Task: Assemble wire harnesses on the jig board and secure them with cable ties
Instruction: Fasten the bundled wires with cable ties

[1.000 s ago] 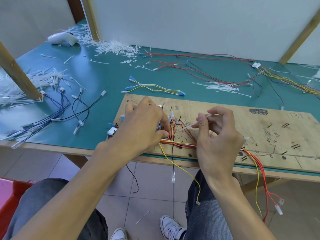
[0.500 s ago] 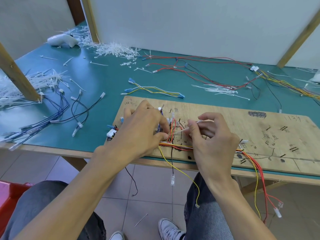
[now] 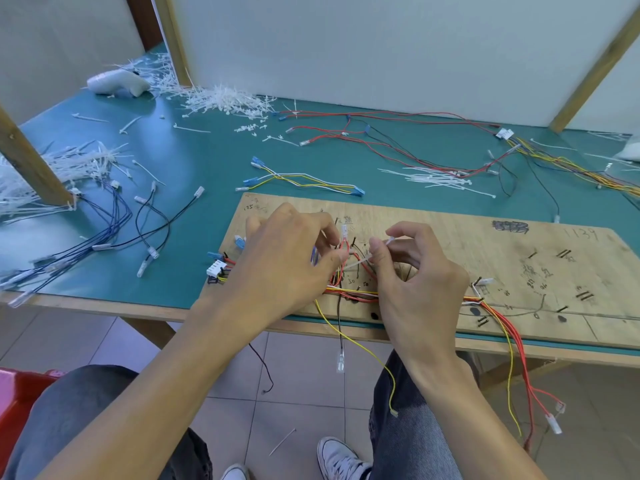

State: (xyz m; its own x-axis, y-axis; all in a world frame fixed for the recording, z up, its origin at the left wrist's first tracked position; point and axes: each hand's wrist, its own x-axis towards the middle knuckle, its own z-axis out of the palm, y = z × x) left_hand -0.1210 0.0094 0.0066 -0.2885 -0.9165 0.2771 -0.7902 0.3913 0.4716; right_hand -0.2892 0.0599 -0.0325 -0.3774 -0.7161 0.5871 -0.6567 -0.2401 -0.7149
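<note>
A wooden jig board (image 3: 450, 244) with black pegs and pen marks lies at the table's near edge. A harness of red, orange and yellow wires (image 3: 349, 292) runs across its left part and hangs off the front. My left hand (image 3: 287, 265) pinches the wire bundle near the pegs. My right hand (image 3: 415, 282) holds a white cable tie (image 3: 360, 261) between thumb and forefinger, its strip reaching to the bundle. A white connector (image 3: 216, 270) sits at the board's left edge.
Loose white cable ties lie in a pile (image 3: 225, 100) at the back and in another pile (image 3: 440, 176) beyond the board. Blue and black wires (image 3: 114, 220) lie at the left, red and black wires (image 3: 398, 140) at the back. A white tool (image 3: 117, 83) rests far left. A wooden post (image 3: 31, 164) stands at the left.
My right hand has moved left, closer to my left hand and the wire bundle, with the cable tie in it. My left hand has stayed on the bundle.
</note>
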